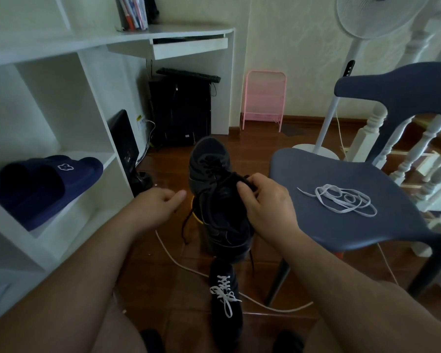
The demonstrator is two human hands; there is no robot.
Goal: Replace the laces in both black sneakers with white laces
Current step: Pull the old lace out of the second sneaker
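You are holding the second black fabric sneaker [214,200] up in front of you, its toe pointing away from you toward the white desk [189,34] and its heel toward your lap, so its long axis is running straight out along your line of sight. Your right hand [262,202] is the one doing the work: its fingers are curling in at the right edge of the shoe's opening and pinching what looks like a stretch of the black lace [206,171] near the top eyelets. Your left hand [161,203] is hanging just beside the shoe on its left, apart from it, the fingers loosely curled; a loose black lace end is dangling below it, but I cannot tell whether you are gripping it.

The relation that matters is this: the lace crossings are lying forward of your right fingertips, toward the toe, so I judge that pulling the lace out is calling for draws back toward you, row by row.

The loose white flat lace [339,200] is lying coiled on the seat of the blue-grey plastic chair [316,169], well to the right of the shoe and nearer your right hand. The other black sneaker [227,309], already threaded with a white lace, is resting on the brown tiled floor [178,289] between your knees.
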